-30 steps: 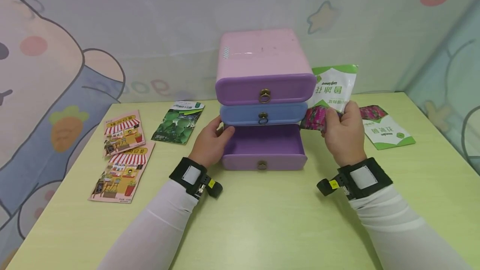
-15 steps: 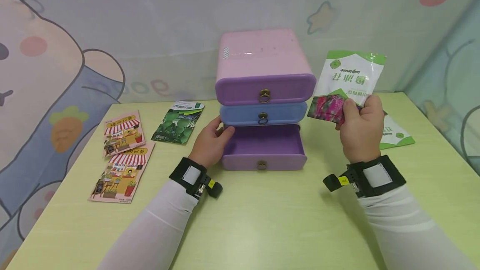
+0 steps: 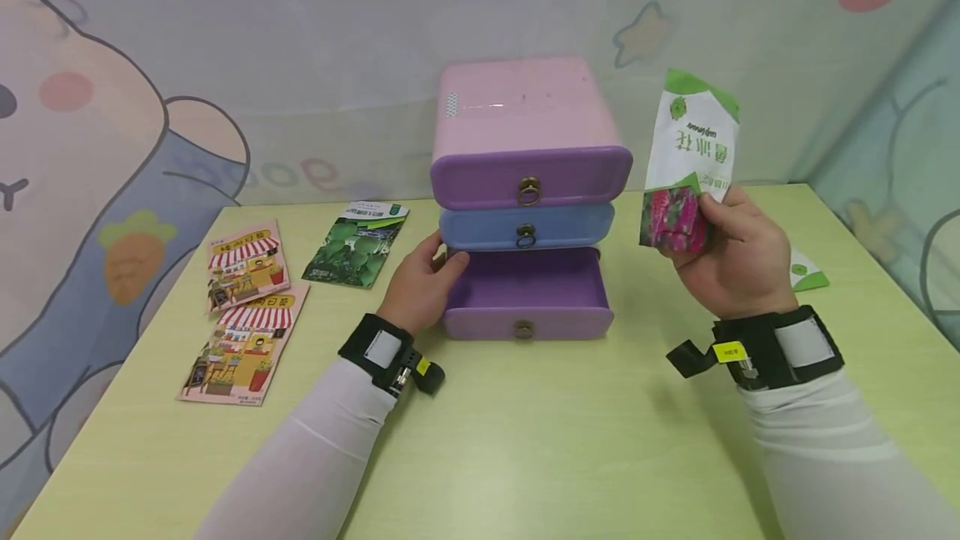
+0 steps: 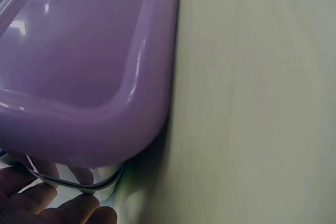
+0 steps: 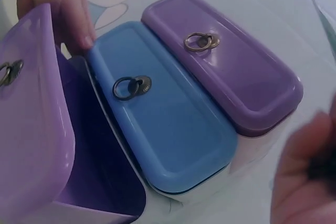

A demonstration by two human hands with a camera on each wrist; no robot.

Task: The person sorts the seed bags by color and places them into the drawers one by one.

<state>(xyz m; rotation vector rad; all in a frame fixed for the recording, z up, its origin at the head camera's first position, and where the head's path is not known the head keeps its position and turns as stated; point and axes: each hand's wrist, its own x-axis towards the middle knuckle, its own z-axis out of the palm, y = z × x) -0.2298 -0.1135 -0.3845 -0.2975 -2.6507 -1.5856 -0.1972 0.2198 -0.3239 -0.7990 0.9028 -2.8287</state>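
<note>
In the head view my right hand (image 3: 738, 261) holds a white-and-green seed packet (image 3: 693, 144) with pink flowers on it, raised above the table right of the drawer unit (image 3: 525, 102). The packet bows a little, its printing upside down. My left hand (image 3: 420, 286) rests against the unit's left side, thumb near the front edge. The bottom purple drawer (image 3: 566, 324) is pulled out, with nothing seen inside. The blue drawer (image 3: 480, 230) and top purple drawer (image 3: 472, 182) are closed. In the left wrist view my fingertips (image 4: 79, 205) touch the unit's side.
A second green-and-white packet (image 3: 808, 271) lies on the table (image 3: 510, 448), mostly behind my right hand. At the left lie a green leafy seed packet (image 3: 356, 244) and two overlapping pink packets (image 3: 247, 265). A printed cloth (image 3: 360, 65) hangs behind the table.
My right hand has carried the seed packet up and right, away from the unit's side, and turned so its palm side shows more. My left hand and the drawers have stayed put.
</note>
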